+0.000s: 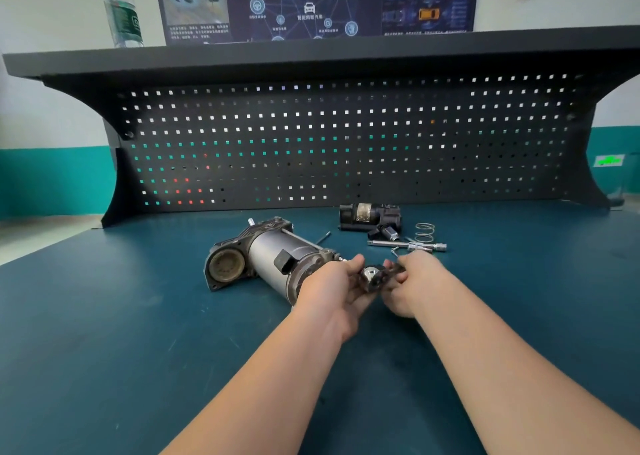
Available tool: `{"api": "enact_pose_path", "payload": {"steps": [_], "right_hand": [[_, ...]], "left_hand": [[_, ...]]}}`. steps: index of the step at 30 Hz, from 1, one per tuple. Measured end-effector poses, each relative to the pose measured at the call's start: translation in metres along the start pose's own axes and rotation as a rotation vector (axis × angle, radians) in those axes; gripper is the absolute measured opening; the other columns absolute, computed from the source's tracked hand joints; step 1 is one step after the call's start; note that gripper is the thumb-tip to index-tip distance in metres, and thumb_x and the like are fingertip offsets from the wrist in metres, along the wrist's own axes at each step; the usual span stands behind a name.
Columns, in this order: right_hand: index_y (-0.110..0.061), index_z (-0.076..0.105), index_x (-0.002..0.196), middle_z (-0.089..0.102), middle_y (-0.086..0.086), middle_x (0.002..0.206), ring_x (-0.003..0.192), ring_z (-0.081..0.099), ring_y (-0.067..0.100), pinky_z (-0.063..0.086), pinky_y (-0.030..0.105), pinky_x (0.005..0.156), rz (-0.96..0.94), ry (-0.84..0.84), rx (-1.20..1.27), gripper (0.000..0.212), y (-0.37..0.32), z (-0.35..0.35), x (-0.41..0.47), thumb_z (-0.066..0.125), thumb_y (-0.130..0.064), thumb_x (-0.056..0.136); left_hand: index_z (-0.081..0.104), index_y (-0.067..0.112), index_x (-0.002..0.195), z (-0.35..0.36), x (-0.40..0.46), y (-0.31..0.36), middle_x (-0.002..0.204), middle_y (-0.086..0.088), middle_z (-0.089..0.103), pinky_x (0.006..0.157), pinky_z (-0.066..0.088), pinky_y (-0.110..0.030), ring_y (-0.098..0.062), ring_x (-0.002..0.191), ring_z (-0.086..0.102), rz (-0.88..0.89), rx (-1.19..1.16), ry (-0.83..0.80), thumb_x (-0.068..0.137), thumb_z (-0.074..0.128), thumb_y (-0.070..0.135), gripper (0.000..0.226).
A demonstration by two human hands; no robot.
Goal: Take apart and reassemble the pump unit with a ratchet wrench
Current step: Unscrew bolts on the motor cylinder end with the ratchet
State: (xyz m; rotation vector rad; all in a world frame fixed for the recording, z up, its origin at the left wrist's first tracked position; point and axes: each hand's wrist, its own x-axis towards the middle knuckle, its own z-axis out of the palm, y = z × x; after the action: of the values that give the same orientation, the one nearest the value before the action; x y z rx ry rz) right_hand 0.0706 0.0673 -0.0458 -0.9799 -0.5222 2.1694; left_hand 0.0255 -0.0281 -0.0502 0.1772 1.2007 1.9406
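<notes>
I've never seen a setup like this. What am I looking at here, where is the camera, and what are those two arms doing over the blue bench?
There is no robot here: these are a person's two bare arms, filmed by a wide-angle camera worn on the head, looking forward and down. That is why the arms seem to come from the bottom edge.

The left hand and right hand together hold a small dark metal part with a shiny centre, just above the blue workbench; both have fingers curled round it.

Lying on the bench is the pump unit, a grey cylinder on its side. Behind the hands lie a ratchet wrench, a coil spring and a separate black component. A thin rod, perhaps a bolt, lies beside the pump.

At the back stands a dark pegboard, with a water bottle on the shelf above.
</notes>
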Motion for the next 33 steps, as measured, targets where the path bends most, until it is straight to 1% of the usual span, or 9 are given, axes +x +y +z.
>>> {"api": "enact_pose_path", "payload": {"steps": [2,6,10,14,19,21,27,29,33], "right_hand": [[-0.012,0.046,0.073,0.051,0.001,0.064,0.025,0.037,0.007,0.025,0.011,0.028,-0.135,-0.053,-0.107,0.029,0.001,0.004,-0.001,0.044,-0.024,0.099],[-0.021,0.053,0.07,0.055,-0.008,0.054,0.052,0.048,0.009,0.038,0.024,0.053,-0.956,-0.235,-0.472,0.026,0.004,0.012,-0.022,0.051,-0.028,0.095],[-0.015,0.051,0.077,0.054,-0.004,0.058,0.058,0.054,0.018,0.047,0.034,0.059,-1.426,-0.534,-0.833,0.023,0.017,0.008,-0.036,0.05,-0.032,0.092],[-0.014,0.053,0.077,0.054,-0.006,0.054,0.051,0.051,0.009,0.045,0.023,0.054,-1.329,-0.413,-0.733,0.023,0.013,0.008,-0.029,0.051,-0.028,0.095],[-0.011,0.047,0.072,0.05,0.001,0.063,0.026,0.039,0.005,0.029,0.012,0.03,-0.151,-0.062,-0.045,0.027,0.005,0.002,0.0,0.047,-0.018,0.098],[-0.011,0.046,0.072,0.048,0.0,0.066,0.038,0.043,0.007,0.031,0.012,0.03,-0.044,-0.048,0.089,0.029,0.009,0.002,0.004,0.045,-0.018,0.099],[-0.019,0.051,0.073,0.052,-0.009,0.054,0.053,0.048,0.006,0.04,0.021,0.054,-1.189,-0.387,-0.608,0.026,0.005,0.008,-0.022,0.047,-0.027,0.098],[-0.012,0.05,0.078,0.053,-0.003,0.057,0.055,0.052,0.017,0.044,0.031,0.056,-1.481,-0.499,-0.89,0.025,0.01,0.006,-0.028,0.046,-0.03,0.095],[-0.013,0.05,0.078,0.054,-0.002,0.056,0.053,0.053,0.015,0.044,0.029,0.054,-1.477,-0.394,-0.843,0.026,0.014,0.007,-0.022,0.046,-0.031,0.096]], "left_hand": [[0.058,0.001,0.089,0.001,-0.001,0.0,0.082,-0.015,0.065,0.053,0.056,-0.03,-0.022,0.067,0.062,0.004,-0.006,-0.006,0.089,0.06,0.006,0.005],[0.063,0.001,0.084,0.002,-0.002,-0.002,0.077,-0.014,0.069,0.058,0.058,-0.033,-0.023,0.067,0.066,0.013,-0.018,-0.018,0.086,0.067,0.012,0.012],[0.061,0.004,0.074,0.0,-0.004,0.0,0.047,-0.005,0.061,0.038,0.049,-0.022,-0.014,0.038,0.06,0.002,-0.018,-0.061,0.091,0.051,0.002,0.02],[0.06,0.002,0.087,0.0,-0.002,0.0,0.065,-0.01,0.065,0.045,0.055,-0.028,-0.019,0.054,0.063,-0.011,-0.038,-0.059,0.094,0.05,0.004,0.013],[0.057,0.0,0.105,0.003,0.0,-0.002,0.086,-0.015,0.065,0.06,0.054,-0.031,-0.023,0.071,0.062,-0.008,-0.028,-0.044,0.094,0.054,0.011,0.016],[0.058,0.001,0.1,0.002,0.002,-0.002,0.086,-0.015,0.066,0.056,0.054,-0.03,-0.022,0.069,0.063,-0.004,-0.017,-0.028,0.092,0.058,0.012,0.014],[0.066,0.001,0.091,0.0,0.003,-0.002,0.085,-0.013,0.069,0.065,0.057,-0.033,-0.022,0.071,0.064,-0.003,0.017,-0.023,0.088,0.064,0.011,0.011],[0.067,0.003,0.084,-0.001,0.002,-0.001,0.07,-0.01,0.069,0.052,0.058,-0.029,-0.019,0.058,0.065,-0.013,0.021,-0.045,0.09,0.058,0.005,0.011],[0.062,0.001,0.082,-0.001,0.002,0.0,0.065,-0.01,0.064,0.049,0.056,-0.028,-0.019,0.053,0.061,-0.018,0.0,-0.034,0.092,0.052,0.001,0.014]]}}
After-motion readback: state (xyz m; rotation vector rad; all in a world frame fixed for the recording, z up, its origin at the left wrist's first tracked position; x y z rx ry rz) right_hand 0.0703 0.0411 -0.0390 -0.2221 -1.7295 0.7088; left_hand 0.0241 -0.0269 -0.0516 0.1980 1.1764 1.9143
